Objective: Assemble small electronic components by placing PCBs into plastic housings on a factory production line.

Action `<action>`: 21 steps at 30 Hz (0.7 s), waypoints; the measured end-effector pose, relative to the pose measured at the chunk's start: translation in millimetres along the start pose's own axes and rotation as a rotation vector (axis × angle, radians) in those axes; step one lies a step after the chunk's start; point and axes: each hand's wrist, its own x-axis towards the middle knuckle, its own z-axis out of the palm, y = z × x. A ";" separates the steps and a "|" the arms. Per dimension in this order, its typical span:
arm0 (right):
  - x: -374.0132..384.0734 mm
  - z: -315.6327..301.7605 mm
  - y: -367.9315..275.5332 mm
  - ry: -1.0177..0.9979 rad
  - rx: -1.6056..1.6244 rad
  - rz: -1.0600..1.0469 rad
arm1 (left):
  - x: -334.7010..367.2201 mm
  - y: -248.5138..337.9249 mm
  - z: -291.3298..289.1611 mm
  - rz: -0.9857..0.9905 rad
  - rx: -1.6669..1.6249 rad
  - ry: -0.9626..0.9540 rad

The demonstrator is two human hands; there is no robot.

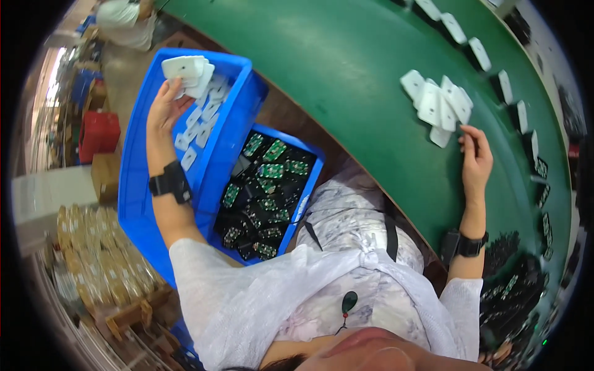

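Observation:
My left hand point(166, 106) grips a fanned stack of white plastic covers point(184, 66), each with a small dark hole. It is raised over a large blue bin point(139, 176), where more white covers point(199, 132) lie loose. On the green table, a pile of white covers point(438, 102) lies spread and overlapping. Just right of that pile is my right hand point(476, 157), fingers loosely bent and apart, with nothing visible in them. Its fingertips are close to the pile's edge; whether they touch it I cannot tell.
A smaller blue bin point(317, 170) holds black housings with green circuit boards point(272, 170). White covers point(479, 54) and boards point(547, 232) line the table's far right. Black parts point(510, 278) heap near my right forearm. A person point(125, 23) is at the far left.

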 end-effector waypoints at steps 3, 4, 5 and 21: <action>0.4 1.1 1.1 -0.004 0.013 -0.018 | -18.6 23.6 61.5 0.129 -0.026 -0.170; 0.0 1.4 1.3 0.005 0.027 -0.016 | -26.3 25.2 91.6 0.134 0.006 -0.233; 0.1 1.6 1.2 0.012 0.040 -0.015 | -32.5 24.0 121.4 0.141 0.036 -0.295; 12.3 22.5 10.3 0.171 -0.014 -0.241 | 9.1 4.7 304.8 0.146 0.756 -0.666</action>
